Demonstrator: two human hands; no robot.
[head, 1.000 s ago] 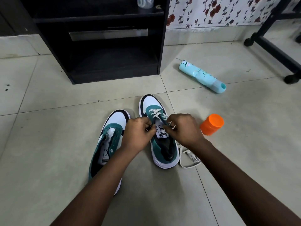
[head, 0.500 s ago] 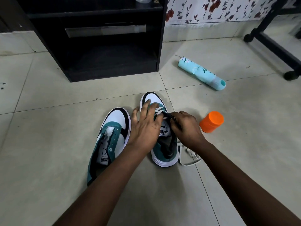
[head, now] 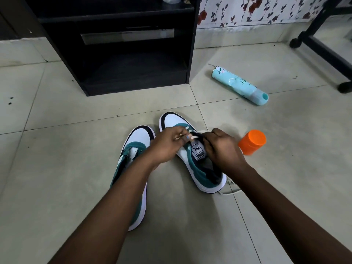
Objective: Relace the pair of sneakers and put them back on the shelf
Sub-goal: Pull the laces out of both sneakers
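Observation:
Two teal, white and black sneakers lie on the tiled floor. The right sneaker (head: 202,164) is partly laced near the toe with a white lace. My left hand (head: 167,145) pinches the lace end (head: 193,138) over the tongue. My right hand (head: 222,149) grips the sneaker's right eyelet edge. Loose lace (head: 229,188) trails on the floor by the heel. The left sneaker (head: 133,149) has no lace and lies under my left forearm. The black shelf unit (head: 122,60) stands behind, its bottom compartment holding nothing.
A turquoise bottle (head: 241,85) lies on its side to the right of the shelf. An orange cup (head: 252,142) lies by my right hand. A black wheeled frame (head: 323,48) stands at far right. A flowered wall runs behind.
My left hand went from flat over the toe laces to pinching the lace end above the tongue. The right sneaker has turned slightly, toe pointing further left.

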